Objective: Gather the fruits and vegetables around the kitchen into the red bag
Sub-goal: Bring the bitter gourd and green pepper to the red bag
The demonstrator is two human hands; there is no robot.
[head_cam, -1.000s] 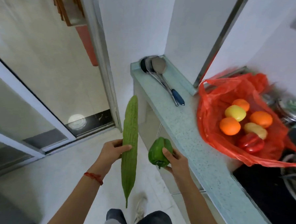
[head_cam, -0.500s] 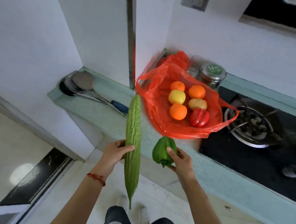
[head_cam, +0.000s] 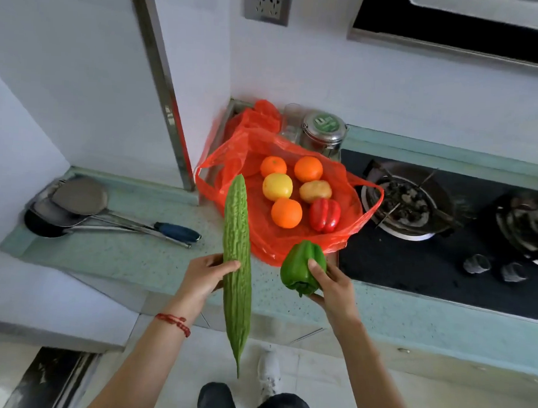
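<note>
The red bag [head_cam: 260, 234] lies open on the green counter [head_cam: 134, 256] in the corner. Inside it are oranges [head_cam: 286, 213], a yellow fruit [head_cam: 277, 186], a potato [head_cam: 315, 191] and a red pepper [head_cam: 324, 215]. My left hand [head_cam: 206, 277] grips a long bitter gourd [head_cam: 237, 264] around its middle, held upright, its top overlapping the bag's left edge. My right hand [head_cam: 330, 283] holds a green bell pepper [head_cam: 301, 269] just in front of the bag's near edge, above the counter.
Metal ladles and spatulas [head_cam: 74, 206] with a blue handle lie on the counter at left. A black gas stove [head_cam: 430, 253] with a dirty burner [head_cam: 406, 204] sits right of the bag. A steel canister [head_cam: 323, 133] and a glass stand behind the bag.
The view has swung from the doorway to face the counter and bag. Both hands, still holding the gourd and green pepper, have come closer to the bag.
</note>
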